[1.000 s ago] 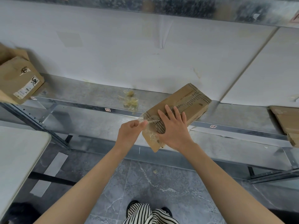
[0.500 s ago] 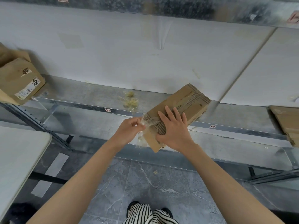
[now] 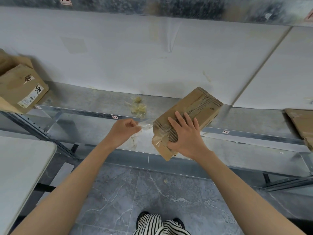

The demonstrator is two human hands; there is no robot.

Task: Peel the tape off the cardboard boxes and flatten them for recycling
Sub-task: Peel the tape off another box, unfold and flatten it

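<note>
A long brown cardboard box (image 3: pixel 199 109) lies tilted on the metal shelf (image 3: pixel 101 100), its near end jutting over the shelf's front edge. My right hand (image 3: pixel 184 134) lies on its top, fingers spread, thumb wrapped round the near end. My left hand (image 3: pixel 122 130) pinches a strip of clear tape (image 3: pixel 147 126) just left of the box. The strip stretches from my fingers to the box's near corner, where it still sticks.
A wad of peeled tape (image 3: pixel 138 106) lies on the shelf behind my left hand. Another box (image 3: pixel 22 89) stands at the far left, flattened cardboard (image 3: pixel 303 126) at the far right. A white table (image 3: pixel 20 170) is at lower left; grey tiled floor below.
My left hand has pulled leftward away from the box, drawing the clear tape off its near end. My right hand and the box have stayed put.
</note>
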